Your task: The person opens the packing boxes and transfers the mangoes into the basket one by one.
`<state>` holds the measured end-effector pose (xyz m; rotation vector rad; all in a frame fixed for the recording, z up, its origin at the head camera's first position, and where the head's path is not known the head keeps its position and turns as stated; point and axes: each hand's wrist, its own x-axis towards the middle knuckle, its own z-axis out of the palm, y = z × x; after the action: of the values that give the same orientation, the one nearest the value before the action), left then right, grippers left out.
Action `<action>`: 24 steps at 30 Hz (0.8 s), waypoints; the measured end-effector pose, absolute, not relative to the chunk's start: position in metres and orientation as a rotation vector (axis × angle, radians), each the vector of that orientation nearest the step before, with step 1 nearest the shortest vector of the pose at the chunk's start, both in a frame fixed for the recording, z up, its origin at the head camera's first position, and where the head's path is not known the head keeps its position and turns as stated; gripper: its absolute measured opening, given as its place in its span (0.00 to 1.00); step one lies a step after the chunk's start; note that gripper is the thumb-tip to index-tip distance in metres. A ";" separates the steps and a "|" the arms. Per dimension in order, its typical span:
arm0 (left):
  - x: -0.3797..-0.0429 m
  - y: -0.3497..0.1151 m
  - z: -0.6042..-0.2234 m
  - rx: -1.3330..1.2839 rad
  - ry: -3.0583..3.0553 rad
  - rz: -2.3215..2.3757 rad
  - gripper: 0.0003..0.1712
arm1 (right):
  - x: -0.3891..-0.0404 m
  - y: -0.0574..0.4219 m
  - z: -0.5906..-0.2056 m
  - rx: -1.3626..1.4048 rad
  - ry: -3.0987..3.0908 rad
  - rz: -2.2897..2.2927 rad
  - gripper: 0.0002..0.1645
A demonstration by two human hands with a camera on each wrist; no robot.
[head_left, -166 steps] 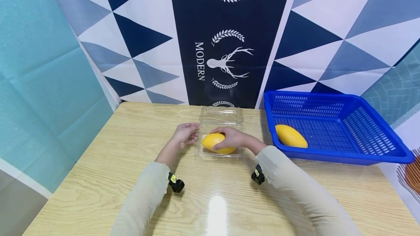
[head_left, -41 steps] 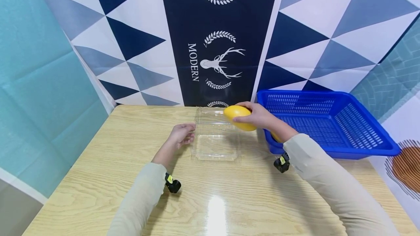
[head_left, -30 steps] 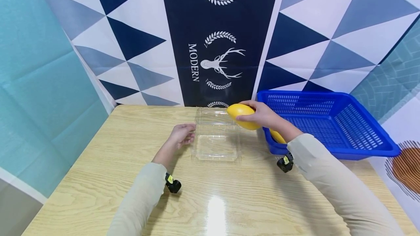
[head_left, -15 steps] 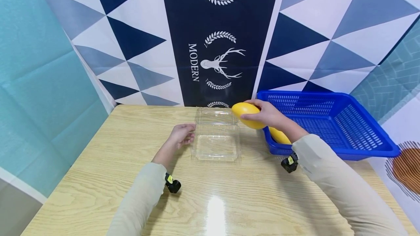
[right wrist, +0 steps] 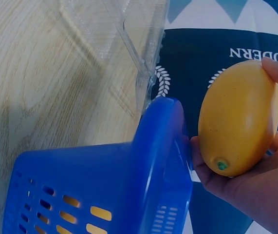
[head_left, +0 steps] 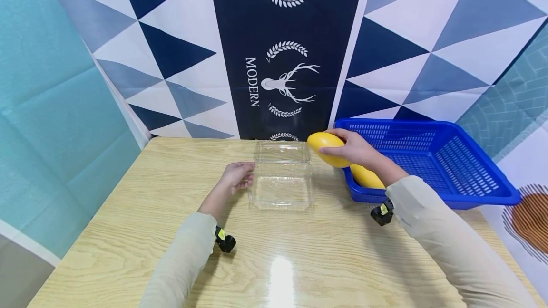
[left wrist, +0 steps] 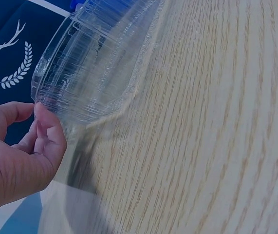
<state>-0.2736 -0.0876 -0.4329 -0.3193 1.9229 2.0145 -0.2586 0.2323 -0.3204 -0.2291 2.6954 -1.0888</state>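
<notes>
A clear plastic clamshell container (head_left: 281, 194) stands on the table, its lid (head_left: 282, 151) folded back toward the wall. My left hand (head_left: 237, 176) is at its left edge; in the left wrist view, thumb and fingers pinch the thin plastic rim (left wrist: 37, 92). Up in the air, right of the container, my right hand (head_left: 358, 149) grips a yellow mango (head_left: 326, 148). The right wrist view shows the mango's green stem spot, with the fingers wrapped around its side and underneath. A second yellow mango (head_left: 365, 178) lies in the blue basket, partly hidden behind my right forearm.
The blue plastic basket (head_left: 484, 199) with slotted sides sits at the table's right, just below and beside my right hand. A patterned cloth (head_left: 287, 27) covers the wall behind the wooden table (head_left: 171, 175). Teal cloth (head_left: 55, 108) hangs on the left.
Earlier the right hand held the mango inside the container; it has lifted it out and drifted right, toward the basket. The left hand has stayed at the container's edge.
</notes>
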 end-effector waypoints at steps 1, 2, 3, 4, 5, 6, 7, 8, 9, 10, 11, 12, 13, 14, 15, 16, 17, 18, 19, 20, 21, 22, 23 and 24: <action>-0.273 -0.088 -0.433 -0.320 1.922 2.013 0.23 | -0.259 0.233 -0.320 -0.224 2.694 -1.092 0.50; -0.273 -0.088 -0.433 -0.317 1.922 2.011 0.22 | -0.259 0.233 -0.320 -0.218 2.694 -1.093 0.50; -0.273 -0.088 -0.433 -0.317 1.922 2.009 0.22 | -0.259 0.234 -0.320 -0.214 2.696 -1.090 0.51; -0.273 -0.088 -0.433 -0.315 1.923 2.006 0.22 | -0.259 0.235 -0.321 -0.209 2.697 -1.090 0.51; -0.273 -0.088 -0.432 -0.316 1.923 2.005 0.22 | -0.258 0.236 -0.320 -0.209 2.698 -1.088 0.52; -0.273 -0.088 -0.432 -0.316 1.924 2.003 0.22 | -0.258 0.237 -0.320 -0.204 2.700 -1.086 0.53; -0.273 -0.088 -0.432 -0.318 1.924 2.002 0.22 | -0.258 0.238 -0.320 -0.199 2.704 -1.081 0.53; -0.273 -0.088 -0.432 -0.320 1.924 2.002 0.22 | -0.258 0.239 -0.320 -0.193 2.708 -1.078 0.53; -0.273 -0.088 -0.432 -0.321 1.925 2.001 0.22 | -0.257 0.240 -0.320 -0.189 2.709 -1.075 0.54; -0.273 -0.088 -0.432 -0.323 1.925 2.000 0.22 | -0.257 0.241 -0.319 -0.184 2.709 -1.074 0.54; -0.273 -0.088 -0.432 -0.324 1.924 2.002 0.22 | -0.257 0.242 -0.319 -0.179 2.710 -1.071 0.54; -0.273 -0.088 -0.432 -0.328 1.922 2.004 0.22 | -0.257 0.243 -0.319 -0.169 2.710 -1.071 0.54; -0.273 -0.088 -0.432 -0.331 1.921 2.006 0.22 | -0.257 0.244 -0.319 -0.164 2.712 -1.067 0.55; -0.273 -0.088 -0.433 -0.330 1.922 2.006 0.22 | -0.256 0.245 -0.319 -0.158 2.711 -1.068 0.55; -0.273 -0.088 -0.433 -0.333 1.921 2.008 0.22 | -0.256 0.246 -0.318 -0.154 2.711 -1.067 0.55; -0.274 -0.088 -0.433 -0.336 1.918 2.010 0.22 | -0.256 0.247 -0.318 -0.148 2.712 -1.068 0.55; -0.274 -0.087 -0.433 -0.338 1.917 2.012 0.22 | -0.256 0.248 -0.318 -0.143 2.713 -1.067 0.56; -0.274 -0.087 -0.433 -0.340 1.916 2.011 0.22 | -0.256 0.249 -0.318 -0.137 2.713 -1.070 0.56; -0.274 -0.087 -0.433 -0.340 1.916 2.010 0.22 | -0.256 0.250 -0.318 -0.130 2.713 -1.072 0.57; -0.274 -0.087 -0.433 -0.340 1.917 2.009 0.22 | -0.256 0.251 -0.318 -0.126 2.710 -1.079 0.57; -0.274 -0.087 -0.433 -0.340 1.917 2.009 0.22 | -0.256 0.252 -0.318 -0.123 2.712 -1.081 0.57; -0.274 -0.087 -0.433 -0.340 1.918 2.009 0.22 | -0.256 0.252 -0.318 -0.122 2.713 -1.084 0.57; -0.274 -0.087 -0.433 -0.338 1.921 2.007 0.22 | -0.256 0.253 -0.318 -0.122 2.712 -1.088 0.57; -0.274 -0.087 -0.433 -0.338 1.922 2.007 0.22 | -0.255 0.254 -0.318 -0.122 2.712 -1.091 0.57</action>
<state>-0.2736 -0.0868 -0.4332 -0.3379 1.9218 2.0066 -0.2554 0.2541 -0.3180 -0.1223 2.7118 -1.0914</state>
